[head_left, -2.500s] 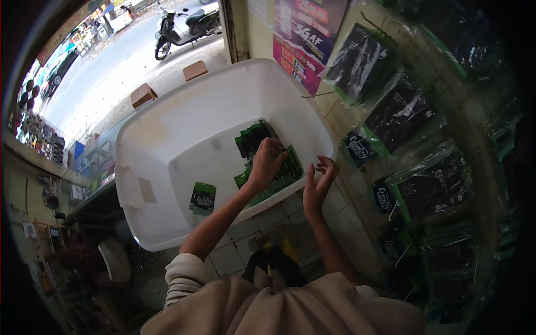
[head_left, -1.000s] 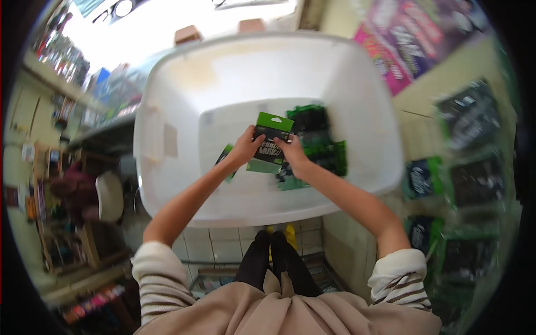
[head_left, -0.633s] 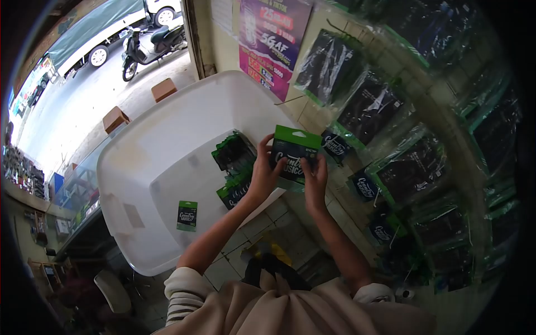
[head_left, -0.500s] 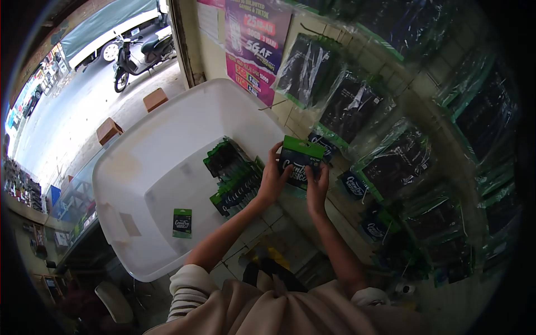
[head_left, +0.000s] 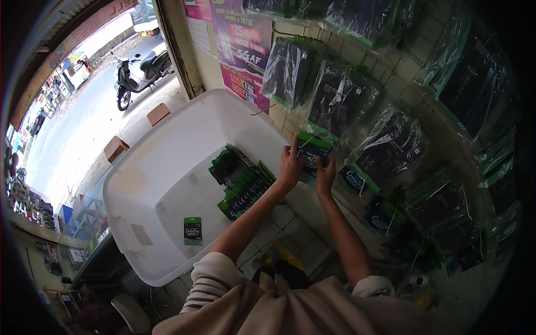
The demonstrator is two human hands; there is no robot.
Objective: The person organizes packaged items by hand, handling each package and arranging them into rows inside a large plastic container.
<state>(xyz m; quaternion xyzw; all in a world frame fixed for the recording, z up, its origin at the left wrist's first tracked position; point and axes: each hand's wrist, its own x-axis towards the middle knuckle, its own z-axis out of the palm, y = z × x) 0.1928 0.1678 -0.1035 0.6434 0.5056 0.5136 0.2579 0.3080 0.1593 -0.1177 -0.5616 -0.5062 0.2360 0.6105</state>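
Holding a green-topped packet (head_left: 314,147) by its sides, I am pinching it with my left hand (head_left: 290,166) and right hand (head_left: 325,176), fingers partly bent, just below bagged packs (head_left: 336,106). The tub (head_left: 141,274) is lying left of my hands. I am seemingly presenting the packet to the wall (head_left: 286,121); the next move is calling for steady, two-handed aligning of its top.

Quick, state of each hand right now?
Left hand: closed, holding the green-and-black Country Music packet.
Right hand: closed, holding the same packet's other side.
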